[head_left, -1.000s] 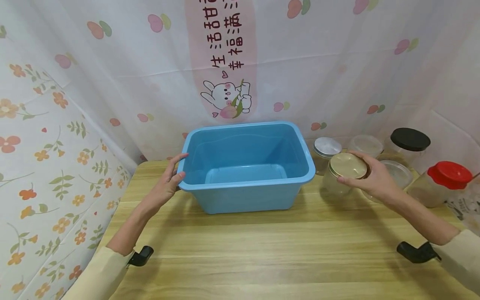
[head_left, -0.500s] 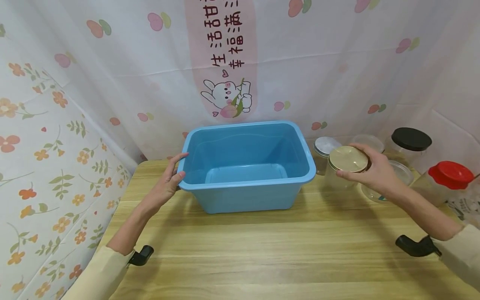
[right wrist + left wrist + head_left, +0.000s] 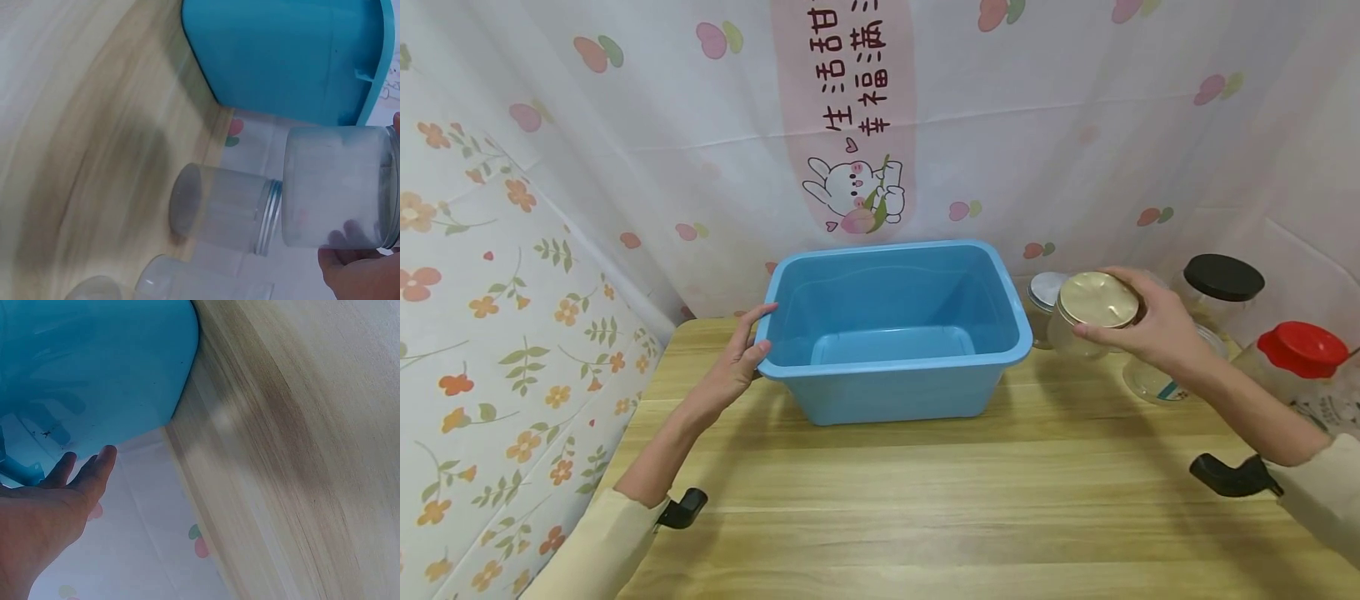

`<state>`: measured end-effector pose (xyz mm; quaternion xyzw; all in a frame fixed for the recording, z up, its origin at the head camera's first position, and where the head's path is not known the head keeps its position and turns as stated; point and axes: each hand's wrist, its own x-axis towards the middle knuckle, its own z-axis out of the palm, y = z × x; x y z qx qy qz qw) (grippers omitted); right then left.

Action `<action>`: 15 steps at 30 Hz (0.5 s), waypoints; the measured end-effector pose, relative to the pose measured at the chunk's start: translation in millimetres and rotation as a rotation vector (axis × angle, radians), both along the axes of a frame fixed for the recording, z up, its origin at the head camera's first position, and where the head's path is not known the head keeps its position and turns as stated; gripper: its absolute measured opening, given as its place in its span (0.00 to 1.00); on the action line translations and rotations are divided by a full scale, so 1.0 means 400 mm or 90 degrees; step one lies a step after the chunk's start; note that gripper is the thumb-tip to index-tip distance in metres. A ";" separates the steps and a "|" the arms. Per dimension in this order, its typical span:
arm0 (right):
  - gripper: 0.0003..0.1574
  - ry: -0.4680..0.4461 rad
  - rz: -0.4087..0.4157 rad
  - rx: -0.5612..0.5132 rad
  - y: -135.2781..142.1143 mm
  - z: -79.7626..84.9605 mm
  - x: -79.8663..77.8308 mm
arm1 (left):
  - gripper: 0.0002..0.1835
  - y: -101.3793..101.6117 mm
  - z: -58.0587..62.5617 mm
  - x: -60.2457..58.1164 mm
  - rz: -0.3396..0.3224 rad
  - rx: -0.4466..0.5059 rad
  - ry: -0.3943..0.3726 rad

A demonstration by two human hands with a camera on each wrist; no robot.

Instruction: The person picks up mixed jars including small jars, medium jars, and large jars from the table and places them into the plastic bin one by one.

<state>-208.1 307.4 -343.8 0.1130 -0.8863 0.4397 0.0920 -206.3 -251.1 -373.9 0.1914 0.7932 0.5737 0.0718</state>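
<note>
Right hand (image 3: 1161, 323) grips clear, gold-lidded plastic jar (image 3: 1093, 308), fingers (image 3: 356, 257) showing through in right-wrist view only! Twelve o'clock, pink cloth panel (image 3: 846, 108): "幸福".

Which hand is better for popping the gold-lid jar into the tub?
The right hand, I think. It holds the gold-lid jar up off the table, just right of the tub. The left hand touches the tub's other end, so the tub lies between it and the jar.

White printed cloth (image 3: 1037, 100) hangs behind a light wood-grain table (image 3: 910, 500).
</note>
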 end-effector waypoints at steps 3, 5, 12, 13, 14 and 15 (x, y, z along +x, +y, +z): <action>0.49 -0.005 0.004 -0.010 -0.003 0.009 -0.004 | 0.30 0.001 -0.001 -0.001 0.001 0.000 -0.001; 0.49 -0.009 0.010 -0.014 -0.005 0.013 -0.006 | 0.30 0.001 -0.001 -0.001 0.002 0.000 -0.002; 0.51 -0.009 0.015 -0.010 -0.011 0.020 -0.009 | 0.30 0.002 0.000 -0.001 0.001 -0.002 -0.003; 0.51 -0.007 0.014 -0.011 -0.012 0.022 -0.010 | 0.30 0.002 0.000 -0.001 0.001 -0.003 -0.001; 0.51 -0.004 0.014 -0.010 -0.014 0.024 -0.011 | 0.30 0.003 0.000 -0.001 0.001 -0.003 -0.001; 0.51 -0.004 0.014 -0.012 -0.015 0.026 -0.012 | 0.30 0.003 0.000 -0.001 0.002 -0.004 -0.001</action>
